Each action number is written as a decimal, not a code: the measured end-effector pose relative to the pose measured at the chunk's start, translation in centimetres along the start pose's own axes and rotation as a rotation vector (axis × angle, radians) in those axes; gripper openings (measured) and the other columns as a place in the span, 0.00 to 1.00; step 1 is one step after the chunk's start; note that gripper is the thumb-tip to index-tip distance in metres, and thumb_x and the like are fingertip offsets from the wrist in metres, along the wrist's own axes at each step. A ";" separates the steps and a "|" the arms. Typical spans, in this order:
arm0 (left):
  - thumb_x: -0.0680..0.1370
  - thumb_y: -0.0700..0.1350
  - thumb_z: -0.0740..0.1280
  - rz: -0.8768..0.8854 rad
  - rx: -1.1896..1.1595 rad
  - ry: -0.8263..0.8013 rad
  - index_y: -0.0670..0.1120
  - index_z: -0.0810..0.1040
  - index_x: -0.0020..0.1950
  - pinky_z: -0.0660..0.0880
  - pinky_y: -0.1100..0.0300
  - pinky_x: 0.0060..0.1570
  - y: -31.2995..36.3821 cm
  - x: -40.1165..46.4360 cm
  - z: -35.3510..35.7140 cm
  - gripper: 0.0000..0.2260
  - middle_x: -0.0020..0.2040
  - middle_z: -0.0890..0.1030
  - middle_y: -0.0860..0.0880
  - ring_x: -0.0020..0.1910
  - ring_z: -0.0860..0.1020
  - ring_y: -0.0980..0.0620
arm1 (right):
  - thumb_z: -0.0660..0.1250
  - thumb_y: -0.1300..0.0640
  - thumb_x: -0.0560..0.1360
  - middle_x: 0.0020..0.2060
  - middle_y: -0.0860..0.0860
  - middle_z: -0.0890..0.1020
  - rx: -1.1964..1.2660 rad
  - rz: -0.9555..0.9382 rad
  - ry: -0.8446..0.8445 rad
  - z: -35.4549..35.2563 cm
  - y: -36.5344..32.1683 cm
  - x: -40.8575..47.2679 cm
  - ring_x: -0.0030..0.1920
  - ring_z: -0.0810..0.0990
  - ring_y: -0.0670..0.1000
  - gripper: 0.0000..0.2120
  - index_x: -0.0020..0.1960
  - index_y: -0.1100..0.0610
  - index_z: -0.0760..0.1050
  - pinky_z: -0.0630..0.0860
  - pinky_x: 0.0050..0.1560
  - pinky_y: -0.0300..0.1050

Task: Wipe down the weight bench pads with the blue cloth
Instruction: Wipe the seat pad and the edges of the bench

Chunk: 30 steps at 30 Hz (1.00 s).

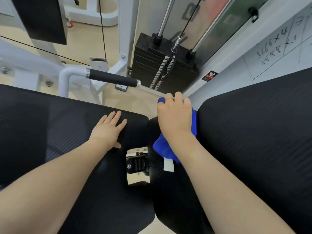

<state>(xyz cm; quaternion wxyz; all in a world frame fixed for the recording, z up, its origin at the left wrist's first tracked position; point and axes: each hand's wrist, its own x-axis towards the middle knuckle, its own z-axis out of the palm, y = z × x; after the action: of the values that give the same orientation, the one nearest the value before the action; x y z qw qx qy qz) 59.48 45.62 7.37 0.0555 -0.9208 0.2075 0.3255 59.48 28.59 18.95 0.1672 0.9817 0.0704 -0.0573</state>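
The right hand (173, 114), its grip pressed around a crumpled bright blue cloth (164, 149) with a white tag, holds it against the narrow black ribbed middle pad (172, 200) near that pad's far end, while the left hand (108, 130) lies flat, fingers spread, on the wide black ribbed left pad (42, 129) at its far right corner.
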 end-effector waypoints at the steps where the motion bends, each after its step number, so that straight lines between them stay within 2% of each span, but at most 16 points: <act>1: 0.74 0.57 0.65 0.000 -0.007 0.001 0.50 0.40 0.76 0.42 0.50 0.74 0.0 0.0 0.0 0.41 0.77 0.37 0.43 0.76 0.39 0.44 | 0.62 0.64 0.73 0.46 0.52 0.76 -0.013 0.010 0.005 0.1 -0.1 0.0 0.50 0.70 0.56 0.07 0.45 0.56 0.77 0.66 0.46 0.48; 6: 0.74 0.57 0.66 0.008 -0.026 0.017 0.51 0.41 0.76 0.41 0.50 0.74 -0.3 0.2 0.4 0.41 0.77 0.37 0.43 0.76 0.39 0.45 | 0.57 0.63 0.76 0.51 0.54 0.74 0.065 -0.114 -0.150 3.6 -4.0 -0.2 0.54 0.69 0.56 0.09 0.49 0.57 0.75 0.66 0.52 0.48; 12: 0.74 0.58 0.65 0.002 -0.018 0.019 0.51 0.40 0.76 0.40 0.51 0.74 -0.4 0.5 0.8 0.41 0.77 0.37 0.44 0.76 0.39 0.45 | 0.58 0.58 0.78 0.56 0.54 0.74 -0.017 -0.278 -0.298 6.5 -6.7 0.8 0.57 0.70 0.55 0.11 0.57 0.55 0.75 0.67 0.55 0.47; 16: 0.74 0.56 0.66 0.006 -0.042 0.016 0.51 0.41 0.76 0.40 0.51 0.74 -0.5 0.4 0.6 0.41 0.77 0.38 0.44 0.76 0.39 0.45 | 0.58 0.59 0.77 0.55 0.53 0.75 -0.023 -0.220 -0.232 2.9 -4.0 0.7 0.57 0.69 0.56 0.11 0.56 0.55 0.75 0.66 0.53 0.48; 22: 0.74 0.54 0.67 -0.029 -0.046 -0.010 0.52 0.42 0.76 0.41 0.50 0.74 0.1 0.1 -0.1 0.41 0.77 0.38 0.44 0.76 0.39 0.45 | 0.58 0.65 0.74 0.49 0.53 0.74 -0.045 -0.062 -0.111 -1.3 0.3 -0.3 0.52 0.67 0.56 0.10 0.50 0.58 0.76 0.61 0.45 0.47; 26: 0.74 0.54 0.68 -0.051 0.001 -0.017 0.51 0.42 0.76 0.42 0.50 0.74 0.5 0.8 0.1 0.42 0.77 0.38 0.43 0.76 0.40 0.44 | 0.55 0.65 0.76 0.51 0.53 0.74 0.031 -0.096 -0.130 1.1 -2.1 -0.2 0.54 0.68 0.57 0.12 0.51 0.57 0.75 0.65 0.50 0.47; 30: 0.74 0.55 0.67 -0.055 0.028 -0.016 0.51 0.41 0.76 0.42 0.50 0.74 0.5 0.8 0.2 0.42 0.77 0.38 0.43 0.76 0.40 0.44 | 0.56 0.63 0.77 0.52 0.54 0.74 0.020 -0.169 -0.176 3.7 -4.6 -0.2 0.55 0.69 0.57 0.10 0.52 0.58 0.76 0.66 0.54 0.48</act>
<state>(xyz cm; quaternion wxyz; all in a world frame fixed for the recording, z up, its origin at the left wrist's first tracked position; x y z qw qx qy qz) 59.68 44.97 6.73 0.0790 -0.9226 0.1864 0.3284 58.18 31.65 14.03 0.1576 0.9651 0.1374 -0.1578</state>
